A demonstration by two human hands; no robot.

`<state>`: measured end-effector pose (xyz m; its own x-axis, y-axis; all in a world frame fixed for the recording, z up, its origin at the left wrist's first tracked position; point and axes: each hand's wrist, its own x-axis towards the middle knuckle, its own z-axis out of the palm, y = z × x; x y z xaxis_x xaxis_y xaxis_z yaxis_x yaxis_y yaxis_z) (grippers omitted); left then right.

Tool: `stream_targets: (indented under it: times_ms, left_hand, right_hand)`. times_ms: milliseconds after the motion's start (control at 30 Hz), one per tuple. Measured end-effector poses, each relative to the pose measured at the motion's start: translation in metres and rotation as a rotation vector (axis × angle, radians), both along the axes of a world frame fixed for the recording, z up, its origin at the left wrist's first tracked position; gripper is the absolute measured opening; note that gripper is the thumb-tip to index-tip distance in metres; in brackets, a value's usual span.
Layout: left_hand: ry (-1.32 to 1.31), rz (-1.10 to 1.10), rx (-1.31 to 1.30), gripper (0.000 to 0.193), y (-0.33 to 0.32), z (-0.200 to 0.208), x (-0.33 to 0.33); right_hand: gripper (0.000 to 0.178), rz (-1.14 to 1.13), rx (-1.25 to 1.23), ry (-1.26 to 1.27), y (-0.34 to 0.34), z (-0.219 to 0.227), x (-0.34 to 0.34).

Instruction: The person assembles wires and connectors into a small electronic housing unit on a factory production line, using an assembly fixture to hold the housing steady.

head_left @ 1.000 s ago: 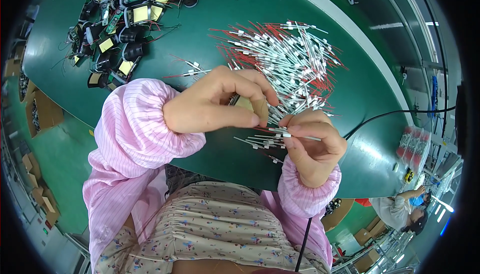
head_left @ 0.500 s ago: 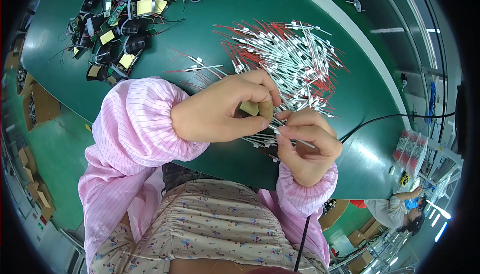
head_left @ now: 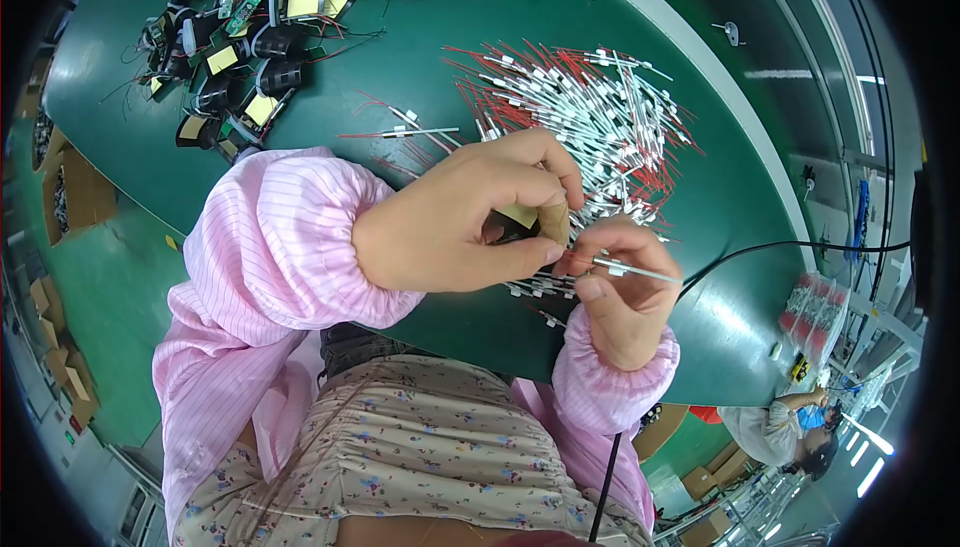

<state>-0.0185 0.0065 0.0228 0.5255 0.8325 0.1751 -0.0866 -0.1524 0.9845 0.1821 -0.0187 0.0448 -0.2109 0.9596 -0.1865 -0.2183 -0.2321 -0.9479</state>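
Note:
My left hand (head_left: 470, 217) is closed, thumb and index fingertips together. Within its curl shows a yellow pad (head_left: 518, 214) on a dark part, mostly hidden by the fingers. Just to the right, my right hand (head_left: 632, 297) has curled fingers and a lowered thumb. Across its fingers lies a thin white wire lead (head_left: 640, 271) with a small white connector. Red wire ends run from that lead toward the left fingertips; their tips are hidden. Beyond both hands spreads a heap of white and red wire leads (head_left: 590, 117).
Black parts with yellow pads and green boards (head_left: 260, 47) are piled at the far left of the green table (head_left: 400, 57). A few loose leads (head_left: 400, 133) lie near my left hand. A black cable (head_left: 760, 242) crosses the right side. Another person (head_left: 770, 432) sits at lower right.
My right thumb has dropped away from the fingertips, and the lead now lies higher across the right fingers with its red wires showing. My left hand keeps its pinch.

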Motion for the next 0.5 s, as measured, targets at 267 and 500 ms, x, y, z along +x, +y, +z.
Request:
stream_targets:
  times_ms: [267,500]
  left_hand:
    - [0.093,0.07,0.103,0.005,-0.0022,0.001,0.0016]
    - [0.014,0.192,0.098,0.013,-0.0025,0.0011,0.0063]
  right_hand:
    - [0.013,0.05,0.273,-0.252,-0.0035,-0.0108,0.0026]
    - [0.009,-0.045,0.085,-0.112,-0.0069,-0.0068,0.0069]
